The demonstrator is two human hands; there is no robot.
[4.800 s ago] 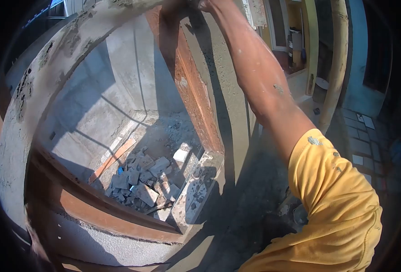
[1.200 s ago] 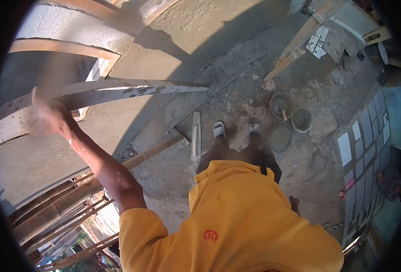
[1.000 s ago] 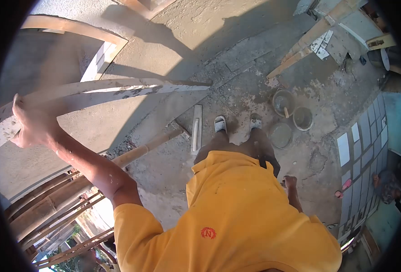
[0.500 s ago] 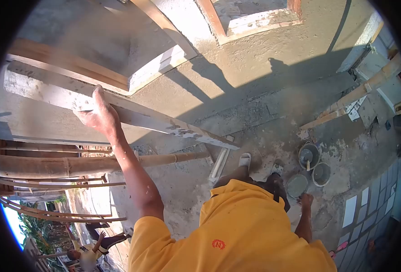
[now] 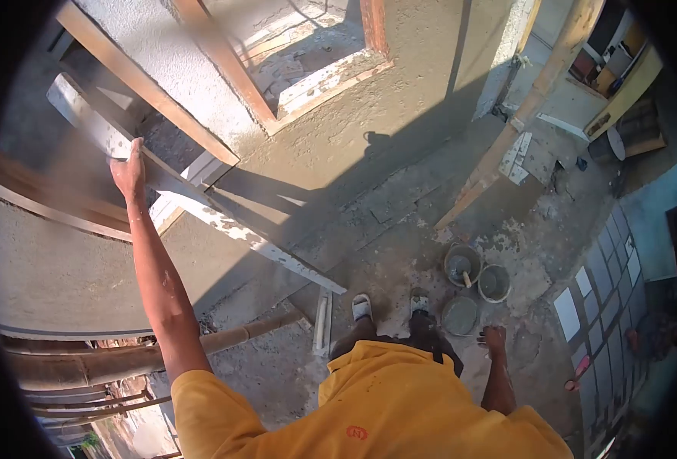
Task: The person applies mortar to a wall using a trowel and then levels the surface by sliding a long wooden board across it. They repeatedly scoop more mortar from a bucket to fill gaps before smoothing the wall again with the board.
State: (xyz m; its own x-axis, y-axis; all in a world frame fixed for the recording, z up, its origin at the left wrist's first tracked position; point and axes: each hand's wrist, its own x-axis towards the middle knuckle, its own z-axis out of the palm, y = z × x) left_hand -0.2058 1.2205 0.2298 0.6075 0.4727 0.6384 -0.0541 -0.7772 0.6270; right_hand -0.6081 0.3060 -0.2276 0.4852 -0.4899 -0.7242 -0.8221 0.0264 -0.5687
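My left hand (image 5: 129, 174) is closed around a long straight board (image 5: 227, 222) smeared with white and grey cement. The board slants from the upper left, across a window opening, down to the floor near my feet. My right hand (image 5: 494, 340) hangs low at my side, fingers apart and holding nothing visible. Nearest to it is a round container of grey mix (image 5: 459, 315). Just beyond stand a bucket (image 5: 461, 262) with a wooden-handled tool (image 5: 467, 280) in it and another bucket (image 5: 494, 283).
A plastered wall (image 5: 315, 153) with wood-framed window openings (image 5: 273, 122) runs ahead. Bamboo poles lean at the right (image 5: 499, 164) and lie low at left (image 5: 246, 330). A pale narrow strip (image 5: 323, 321) rests on the floor by my feet. Tiles (image 5: 583, 281) lie at right.
My view has turned, so the wall and buckets sit further left. My left hand still grips the board, whose upper part now appears across the window opening. My right hand stays low.
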